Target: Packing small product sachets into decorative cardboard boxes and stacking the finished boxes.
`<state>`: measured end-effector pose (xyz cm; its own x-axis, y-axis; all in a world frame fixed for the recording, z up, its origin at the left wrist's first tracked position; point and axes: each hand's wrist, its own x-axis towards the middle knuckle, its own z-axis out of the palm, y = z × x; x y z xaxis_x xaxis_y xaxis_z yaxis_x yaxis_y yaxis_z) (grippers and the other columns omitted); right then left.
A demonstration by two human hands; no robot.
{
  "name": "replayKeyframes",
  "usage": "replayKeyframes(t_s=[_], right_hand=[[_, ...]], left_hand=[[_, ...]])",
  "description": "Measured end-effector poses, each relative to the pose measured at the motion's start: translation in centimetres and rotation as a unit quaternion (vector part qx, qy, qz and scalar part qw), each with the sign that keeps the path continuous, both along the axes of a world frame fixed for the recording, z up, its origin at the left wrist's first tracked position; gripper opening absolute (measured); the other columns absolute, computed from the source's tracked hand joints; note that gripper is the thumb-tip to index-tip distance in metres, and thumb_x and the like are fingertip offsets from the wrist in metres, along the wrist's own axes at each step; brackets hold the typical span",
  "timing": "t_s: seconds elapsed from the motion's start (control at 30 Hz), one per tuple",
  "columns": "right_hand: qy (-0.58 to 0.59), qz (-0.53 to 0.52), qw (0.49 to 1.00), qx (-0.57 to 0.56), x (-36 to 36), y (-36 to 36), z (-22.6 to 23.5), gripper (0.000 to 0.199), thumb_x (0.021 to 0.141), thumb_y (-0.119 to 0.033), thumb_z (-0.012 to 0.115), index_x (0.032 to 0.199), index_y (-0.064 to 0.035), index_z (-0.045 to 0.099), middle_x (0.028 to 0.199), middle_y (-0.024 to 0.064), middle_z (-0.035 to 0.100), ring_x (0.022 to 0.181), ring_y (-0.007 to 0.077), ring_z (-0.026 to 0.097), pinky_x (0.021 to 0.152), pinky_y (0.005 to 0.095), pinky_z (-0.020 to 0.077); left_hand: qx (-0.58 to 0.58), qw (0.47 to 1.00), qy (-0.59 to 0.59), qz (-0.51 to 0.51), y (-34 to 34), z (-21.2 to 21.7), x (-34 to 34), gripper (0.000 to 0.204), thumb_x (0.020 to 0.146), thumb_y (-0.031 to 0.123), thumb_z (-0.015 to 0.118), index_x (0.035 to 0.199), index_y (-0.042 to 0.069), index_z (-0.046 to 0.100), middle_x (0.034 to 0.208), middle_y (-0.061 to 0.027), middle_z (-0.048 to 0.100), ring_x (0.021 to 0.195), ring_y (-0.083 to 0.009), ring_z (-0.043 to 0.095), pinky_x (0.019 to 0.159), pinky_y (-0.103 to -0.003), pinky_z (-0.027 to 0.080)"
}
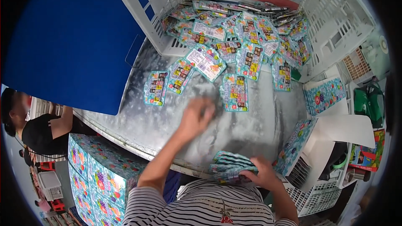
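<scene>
On metal table [259, 129], left hand [196, 115] blurred — grip unclear; right hand [264, 173] clutches packets [230, 167].

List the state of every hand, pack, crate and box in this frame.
Left hand: blurred, flat on the grey metal table.
Right hand: gripping a stack of teal blister packs.
White plastic crate: tipped, packs spilling out.
White cardboard box: flap open.
</scene>
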<state>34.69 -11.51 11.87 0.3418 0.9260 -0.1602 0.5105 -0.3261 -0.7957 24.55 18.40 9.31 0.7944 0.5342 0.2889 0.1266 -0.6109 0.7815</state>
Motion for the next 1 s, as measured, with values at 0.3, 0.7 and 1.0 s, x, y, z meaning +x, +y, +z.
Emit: replayKeyframes(t_s=[0.3,0.7,1.0], right_hand=[[-0.011,-0.049,0.998,0.041,-1.9,-0.6,0.7,0.028,0.081,-0.016,0.071,0.098,-0.0003,0.055,0.086,0.0193,0.059,0.076,0.0398,0.058,0.064,0.0429,0.0468],[-0.064,-0.019,0.991,0.112,-1.7,1.7,-0.1,0.029,0.081,-0.012,0.07,0.102,0.0005,0.054,0.089,0.0183,0.061,0.079,0.0377,0.06,0.069,0.0436,0.0484],[-0.267,0.03,0.947,0.175,-3.3,2.4,3.1,0.032,0.077,-0.012,0.073,0.101,0.0017,0.055,0.11,0.0172,0.057,0.093,0.035,0.059,0.077,0.0407,0.0497]], left_hand=[[0.293,0.885,0.307,0.194,8.0,-1.1,12.2,0.101,0.075,0.063,0.063,0.142,-0.004,0.028,0.14,-0.0335,0.026,0.13,-0.0527,0.026,0.099,-0.064,0.032],[0.111,0.99,0.043,0.075,0.7,0.3,2.6,0.035,0.087,0.003,0.046,0.12,-0.004,0.052,0.113,-0.0186,0.059,0.102,-0.0284,0.058,0.087,-0.034,0.047],[-0.447,0.89,0.033,-0.086,-9.5,-1.3,-10.1,0.027,0.089,0.0,0.041,0.111,-0.003,0.057,0.11,-0.0096,0.063,0.106,-0.0163,0.056,0.095,-0.029,0.042]])
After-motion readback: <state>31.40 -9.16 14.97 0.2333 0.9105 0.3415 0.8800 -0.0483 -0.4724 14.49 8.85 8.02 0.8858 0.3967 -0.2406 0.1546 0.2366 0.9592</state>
